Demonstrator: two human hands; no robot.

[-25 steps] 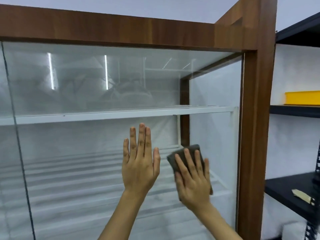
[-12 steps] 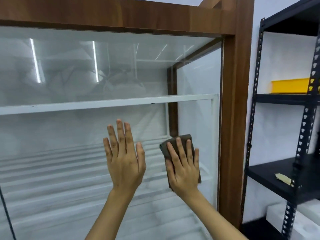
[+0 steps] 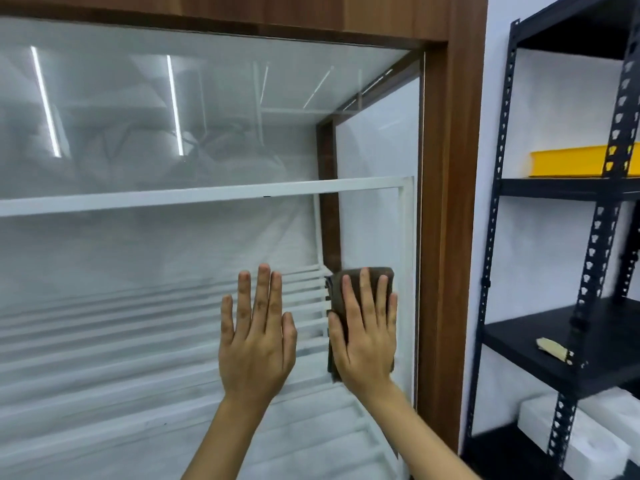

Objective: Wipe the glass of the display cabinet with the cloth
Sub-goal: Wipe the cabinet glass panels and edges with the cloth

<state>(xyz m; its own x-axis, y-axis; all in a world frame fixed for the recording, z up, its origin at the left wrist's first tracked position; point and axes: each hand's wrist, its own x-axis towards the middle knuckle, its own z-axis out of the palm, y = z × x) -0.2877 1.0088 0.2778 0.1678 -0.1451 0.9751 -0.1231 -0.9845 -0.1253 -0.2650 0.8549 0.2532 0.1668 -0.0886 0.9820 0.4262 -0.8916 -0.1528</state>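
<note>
The display cabinet has a dark wood frame (image 3: pixel 446 202) and a large glass front (image 3: pixel 156 258) with reflections of ceiling lights. White shelves show behind the glass. My right hand (image 3: pixel 367 334) lies flat on a dark brown cloth (image 3: pixel 372 273) and presses it against the glass near the right edge of the pane. The cloth pokes out above and to the left of the fingers. My left hand (image 3: pixel 256 341) rests flat on the bare glass just left of it, fingers together and pointing up, holding nothing.
A black metal rack (image 3: pixel 588 258) stands right of the cabinet against a white wall. It holds a yellow tray (image 3: pixel 571 164) on an upper shelf, a small tan object (image 3: pixel 552 348) on the middle shelf and white foam blocks (image 3: pixel 571 431) below.
The view has swung to the right, showing more of the black rack. My right hand with the cloth has slid closer to the cabinet's right frame; my left hand stays flat on the glass.
</note>
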